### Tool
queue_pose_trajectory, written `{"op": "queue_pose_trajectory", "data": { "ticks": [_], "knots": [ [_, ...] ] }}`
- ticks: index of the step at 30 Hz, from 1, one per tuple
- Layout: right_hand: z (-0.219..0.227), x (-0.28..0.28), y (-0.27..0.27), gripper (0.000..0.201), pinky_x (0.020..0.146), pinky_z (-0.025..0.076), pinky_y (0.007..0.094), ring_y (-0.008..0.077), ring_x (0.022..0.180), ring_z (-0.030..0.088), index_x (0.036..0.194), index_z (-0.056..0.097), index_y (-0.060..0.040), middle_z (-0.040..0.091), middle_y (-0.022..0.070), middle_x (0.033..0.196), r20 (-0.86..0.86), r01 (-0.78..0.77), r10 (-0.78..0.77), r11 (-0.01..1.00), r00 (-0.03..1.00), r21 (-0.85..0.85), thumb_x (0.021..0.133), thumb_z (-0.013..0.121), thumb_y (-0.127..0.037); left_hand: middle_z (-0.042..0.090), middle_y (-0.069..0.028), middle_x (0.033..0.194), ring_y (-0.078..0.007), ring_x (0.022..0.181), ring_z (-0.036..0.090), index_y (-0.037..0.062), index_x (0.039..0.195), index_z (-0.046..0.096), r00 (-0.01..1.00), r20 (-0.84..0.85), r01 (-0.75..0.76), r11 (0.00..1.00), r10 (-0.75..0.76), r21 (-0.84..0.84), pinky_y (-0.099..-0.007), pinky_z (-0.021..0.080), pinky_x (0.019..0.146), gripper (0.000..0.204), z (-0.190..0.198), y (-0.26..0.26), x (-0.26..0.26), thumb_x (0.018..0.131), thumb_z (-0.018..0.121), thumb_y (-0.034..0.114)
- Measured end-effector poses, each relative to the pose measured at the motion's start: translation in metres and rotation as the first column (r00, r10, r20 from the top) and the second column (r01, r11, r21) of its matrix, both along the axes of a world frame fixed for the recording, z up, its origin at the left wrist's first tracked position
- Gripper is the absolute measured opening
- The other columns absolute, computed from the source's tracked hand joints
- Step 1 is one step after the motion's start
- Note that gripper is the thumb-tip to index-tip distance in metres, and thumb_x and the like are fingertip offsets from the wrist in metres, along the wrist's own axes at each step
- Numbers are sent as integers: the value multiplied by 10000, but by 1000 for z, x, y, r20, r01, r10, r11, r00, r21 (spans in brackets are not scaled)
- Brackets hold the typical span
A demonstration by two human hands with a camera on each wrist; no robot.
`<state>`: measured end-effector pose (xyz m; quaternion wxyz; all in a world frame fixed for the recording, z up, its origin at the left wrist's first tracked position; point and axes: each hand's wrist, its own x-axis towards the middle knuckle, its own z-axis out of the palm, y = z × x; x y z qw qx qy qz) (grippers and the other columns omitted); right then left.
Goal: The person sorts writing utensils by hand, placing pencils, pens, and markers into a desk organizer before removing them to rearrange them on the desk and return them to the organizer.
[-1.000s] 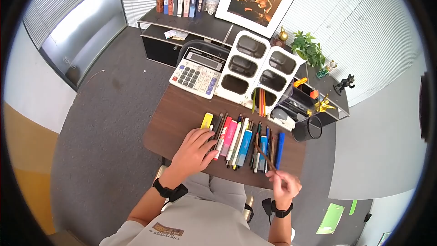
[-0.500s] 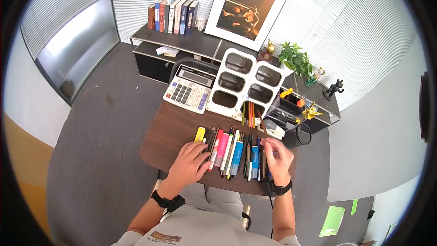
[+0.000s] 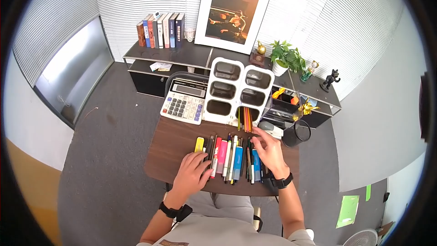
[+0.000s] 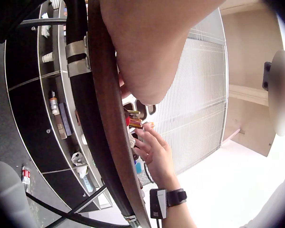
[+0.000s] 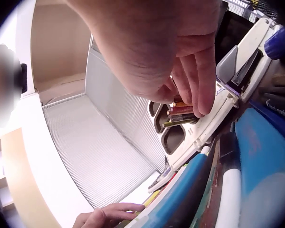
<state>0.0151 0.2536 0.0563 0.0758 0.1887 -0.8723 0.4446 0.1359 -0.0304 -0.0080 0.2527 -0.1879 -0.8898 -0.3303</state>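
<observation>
My right hand (image 3: 271, 155) reaches over the right end of a row of pens, its fingers extended toward the lowest right compartment of a white desk organizer (image 3: 239, 84). Several colored pencils (image 3: 247, 119) stand in that compartment; in the right wrist view the fingertips are right beside the pencil ends (image 5: 173, 113). My left hand (image 3: 189, 175) lies at the left end of the row, fingers loosely spread beside the dark pencils and a red-and-white marker (image 3: 215, 157). A yellow highlighter (image 3: 199, 144), a pink highlighter (image 3: 221, 156) and a blue highlighter (image 3: 237, 161) lie in the row.
A large calculator (image 3: 182, 102) leans left of the organizer. At its right are a white-and-grey stapler (image 3: 271, 130) and a black mesh cup (image 3: 291, 137). Behind the brown table (image 3: 164, 150) stands a low cabinet with books (image 3: 161, 32) and a potted plant (image 3: 286, 57).
My right hand carried a brown pencil from the row up to the organizer's lowest right compartment and let it go there; its fingers are now extended. The left hand stays by the row.
</observation>
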Motion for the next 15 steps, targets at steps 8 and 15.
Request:
{"op": "queue_pose_trajectory", "data": {
  "ticks": [8, 15],
  "knots": [
    [15, 24, 0, 338, 762, 651, 358, 262, 924, 799, 1363, 697, -20, 793, 163, 1198, -76, 19, -13, 996, 997, 83, 1031, 712, -81, 670, -168, 1371, -380, 1341, 590, -13, 1174, 753, 1000, 26, 0, 1000, 0, -11, -549, 463, 1153, 274, 3, 1, 1, 968, 755, 168],
    [1, 85, -44, 192, 865, 607, 414, 314, 980, 734, 1117, 766, -33, 775, 105, 1083, -236, -314, 348, 934, 907, 173, 927, 780, -59, 661, -205, 1392, -416, 1317, 602, -23, 1419, 605, 990, 119, -100, 959, 71, 266, -498, 448, 1169, 361, -1, -3, 2, 1075, 529, 55]
  ]
}}
